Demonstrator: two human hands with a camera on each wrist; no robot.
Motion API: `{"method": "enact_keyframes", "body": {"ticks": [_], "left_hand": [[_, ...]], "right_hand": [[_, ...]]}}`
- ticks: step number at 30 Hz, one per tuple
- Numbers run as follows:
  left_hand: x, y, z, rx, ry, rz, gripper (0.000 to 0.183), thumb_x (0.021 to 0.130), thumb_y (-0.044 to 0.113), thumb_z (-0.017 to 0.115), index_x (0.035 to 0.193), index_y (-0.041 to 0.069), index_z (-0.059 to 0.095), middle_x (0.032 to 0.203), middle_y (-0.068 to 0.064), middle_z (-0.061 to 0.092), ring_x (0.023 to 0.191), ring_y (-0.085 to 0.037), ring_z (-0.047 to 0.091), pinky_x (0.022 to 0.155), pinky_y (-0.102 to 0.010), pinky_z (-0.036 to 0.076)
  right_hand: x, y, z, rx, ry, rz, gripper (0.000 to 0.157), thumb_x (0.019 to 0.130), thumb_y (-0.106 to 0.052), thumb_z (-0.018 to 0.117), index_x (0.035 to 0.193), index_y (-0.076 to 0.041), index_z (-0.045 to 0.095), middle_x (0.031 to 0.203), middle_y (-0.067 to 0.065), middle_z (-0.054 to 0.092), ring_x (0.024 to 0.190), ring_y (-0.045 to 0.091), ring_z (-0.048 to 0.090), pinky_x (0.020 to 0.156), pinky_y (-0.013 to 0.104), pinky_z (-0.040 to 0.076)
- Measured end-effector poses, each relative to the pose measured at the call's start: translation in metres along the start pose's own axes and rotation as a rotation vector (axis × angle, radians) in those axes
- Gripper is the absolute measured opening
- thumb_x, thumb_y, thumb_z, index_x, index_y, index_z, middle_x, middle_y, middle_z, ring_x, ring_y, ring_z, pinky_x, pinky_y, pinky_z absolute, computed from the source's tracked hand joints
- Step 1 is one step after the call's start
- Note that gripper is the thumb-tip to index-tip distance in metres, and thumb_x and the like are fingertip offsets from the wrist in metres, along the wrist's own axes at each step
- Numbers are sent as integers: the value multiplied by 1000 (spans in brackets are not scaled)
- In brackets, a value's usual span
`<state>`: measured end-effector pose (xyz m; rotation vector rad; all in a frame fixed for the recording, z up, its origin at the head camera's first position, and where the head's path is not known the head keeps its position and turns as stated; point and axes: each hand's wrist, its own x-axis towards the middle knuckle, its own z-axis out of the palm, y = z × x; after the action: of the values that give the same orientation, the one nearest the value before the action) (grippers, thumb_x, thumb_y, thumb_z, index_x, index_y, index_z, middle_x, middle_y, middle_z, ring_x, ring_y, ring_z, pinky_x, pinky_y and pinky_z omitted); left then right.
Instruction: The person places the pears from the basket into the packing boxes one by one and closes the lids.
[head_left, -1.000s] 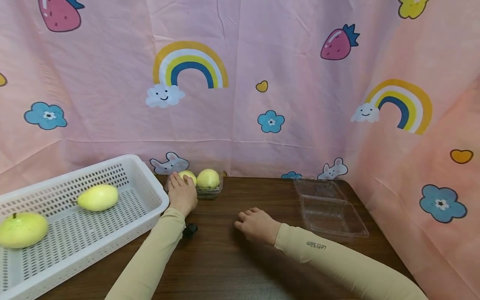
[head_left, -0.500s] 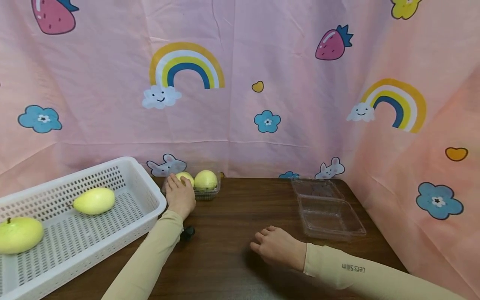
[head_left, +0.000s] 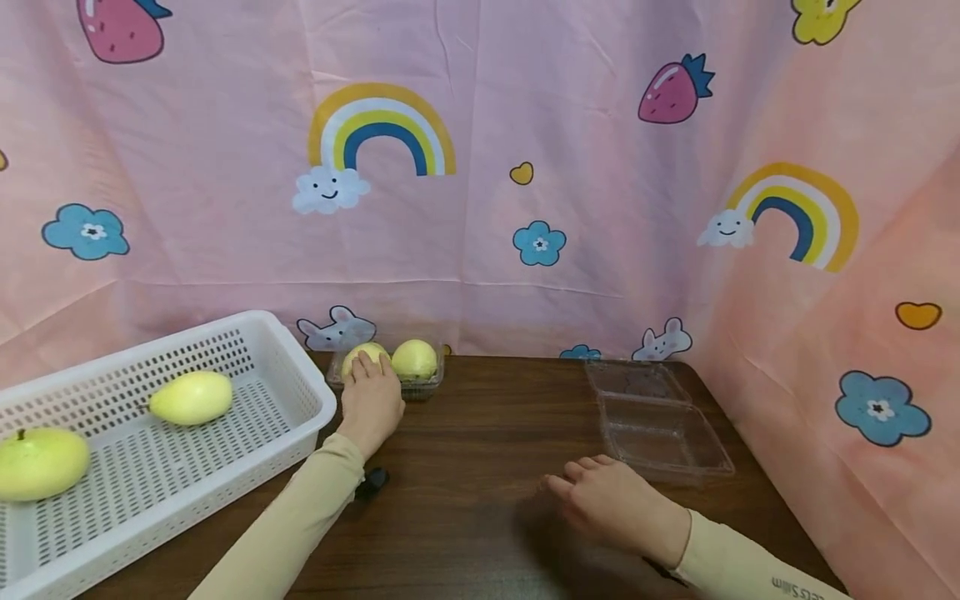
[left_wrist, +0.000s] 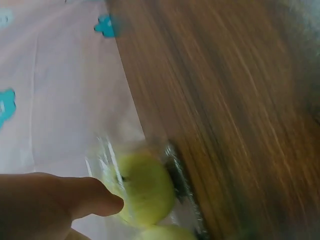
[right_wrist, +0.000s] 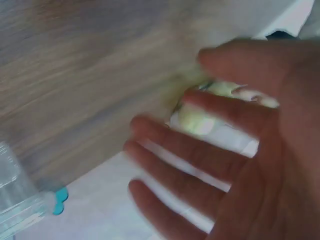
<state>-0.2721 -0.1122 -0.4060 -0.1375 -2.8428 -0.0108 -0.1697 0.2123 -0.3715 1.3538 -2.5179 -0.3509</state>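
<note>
A clear plastic box (head_left: 437, 379) by the back edge of the table holds two yellow-green pears (head_left: 415, 359). My left hand (head_left: 372, 406) is in front of the box's left part, its fingers over the left pear (head_left: 363, 357); whether they touch it I cannot tell. The left wrist view shows the thumb (left_wrist: 95, 196) in front of a pear (left_wrist: 145, 190) behind clear plastic. Holding nothing, my right hand (head_left: 622, 508) is over the right part of the table, fingers spread in the right wrist view, nearest to a second clear box (head_left: 667, 437) whose lid lies back.
On the left stands a white perforated basket (head_left: 300, 433) with two pears, one near its middle (head_left: 192, 397) and one at the left edge (head_left: 41, 463). A small black object (head_left: 372, 482) is by my left wrist. Behind the table hangs a pink patterned cloth (head_left: 480, 208).
My right hand has moved right and toward me, away from the middle of the table. My left hand has drawn back slightly and right, and more of the left pear shows.
</note>
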Motion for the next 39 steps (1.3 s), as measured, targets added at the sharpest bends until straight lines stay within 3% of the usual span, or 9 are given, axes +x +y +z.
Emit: {"method": "enact_keyframes", "body": {"ticks": [3,7,12,18,24,27,32,39], "left_hand": [[-5,7,-3,35,78,88,61,83,19,72,127,-18,51,124,-45,45,116,-53,48,93,-53,44],[-14,9,-9,69,158,173,55,79,19,76,121,-12,59,120,-41,52,111,-48,53,88,-50,48],[-28,7,-18,28,176,253,49,78,19,78,114,-10,63,112,-35,59,99,-42,60,77,-47,53],[-42,9,-33,-86,72,311,32,80,19,75,100,-4,67,92,-23,64,74,-35,63,50,-45,51],[-54,8,-48,-162,38,354,17,81,17,72,80,5,60,71,-10,58,60,-31,60,40,-42,44],[-57,5,-54,-191,17,362,15,81,18,72,82,7,62,72,-8,60,59,-29,60,39,-40,42],[-58,-5,-64,-259,-76,342,17,82,18,72,94,6,69,76,-5,65,59,-24,59,40,-36,41],[-62,-18,-72,-332,-123,377,25,83,17,72,105,5,69,88,-6,69,71,-22,63,50,-36,47]], "right_hand": [[-13,7,-2,9,-18,86,36,79,-25,78,112,-14,68,81,1,61,73,19,61,65,34,52],[-25,14,-1,18,-32,136,38,78,-26,79,112,-12,68,81,2,61,72,20,61,62,34,52],[-35,20,-2,46,-16,212,40,77,-25,80,112,-12,67,82,2,62,69,20,61,55,33,49],[-49,35,-5,33,-1,330,40,78,-25,79,113,-11,67,84,1,63,69,20,62,52,33,49],[-63,61,4,34,2,442,36,78,-21,80,109,-9,67,91,6,64,74,25,62,51,35,49],[-72,71,10,33,39,477,32,77,-17,81,104,-7,66,88,7,62,75,27,61,49,35,48],[-81,77,18,26,66,504,29,76,-16,81,98,-7,64,81,6,59,66,26,59,44,34,45],[-91,90,25,50,71,560,25,75,-13,79,93,-5,63,77,7,58,65,27,60,47,41,48]]}}
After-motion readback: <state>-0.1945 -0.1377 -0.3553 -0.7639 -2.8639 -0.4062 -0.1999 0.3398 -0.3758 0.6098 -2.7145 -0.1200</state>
